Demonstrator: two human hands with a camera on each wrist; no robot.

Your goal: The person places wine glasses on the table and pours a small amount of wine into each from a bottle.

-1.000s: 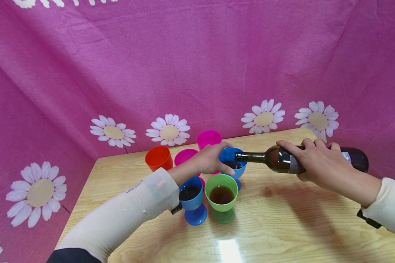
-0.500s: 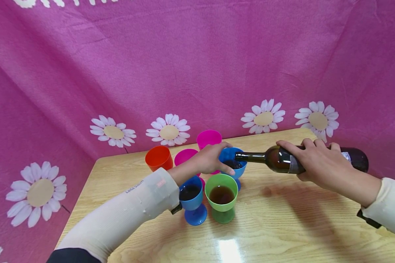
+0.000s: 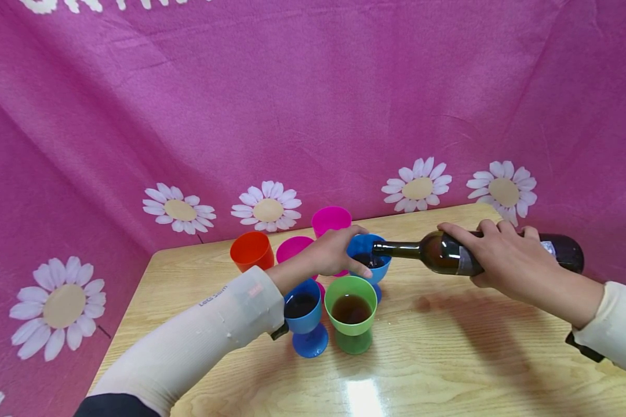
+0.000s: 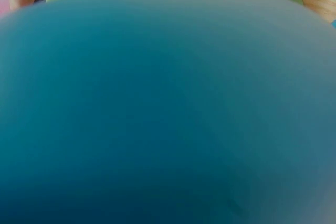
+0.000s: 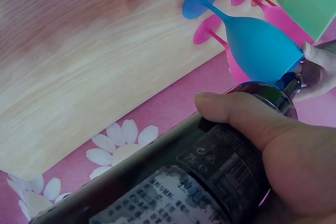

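Observation:
My right hand (image 3: 516, 269) grips a dark wine bottle (image 3: 435, 253) round its body, nearly level. The mouth is at the rim of the rear blue goblet (image 3: 382, 269), and a thin stream shows below it over dark liquid. My left hand (image 3: 336, 253) holds that goblet at its left side, thumb in front and fingers behind. In the right wrist view the bottle (image 5: 157, 166) has a white label, and the blue goblet (image 5: 257, 48) stands on its stem. A blurred blue goblet (image 4: 157, 103) fills most of the left wrist view.
A green goblet (image 3: 353, 333) and a front blue goblet (image 3: 305, 324), both with dark liquid, stand close by my left forearm. Behind are two pink goblets (image 3: 331, 219) and an orange one (image 3: 250, 252). A pink flowered cloth (image 3: 313, 116) hangs behind the wooden table (image 3: 448, 359).
Both hands and the bottle stay almost still. The liquid surface in the rear blue goblet shifts, and the stream at the bottle's mouth shows more clearly now.

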